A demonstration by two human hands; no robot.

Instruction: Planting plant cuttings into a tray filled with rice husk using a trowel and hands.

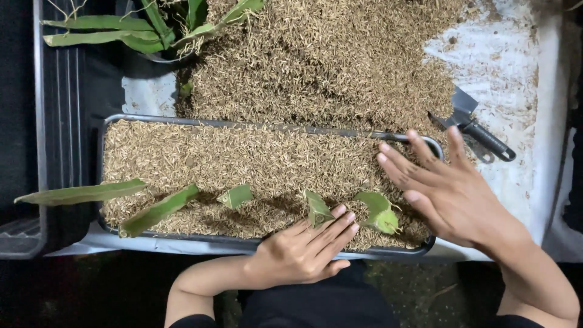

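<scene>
Partly buried cutting bases in husk-filled tray, left hand flat, fingers touching cutting at near edge, right hand spread open over right end, holding nothing.

Tan-brown husks fill the dark grey tray – green cuttings stand in them; the trowel is grey with a black handle – on white sheeting

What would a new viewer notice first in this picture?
A long dark tray filled with tan husks runs across the middle, with green cuttings planted along its near edge. The left hand presses husks beside one cutting, and the right hand lies flat on the tray's right end.
</scene>
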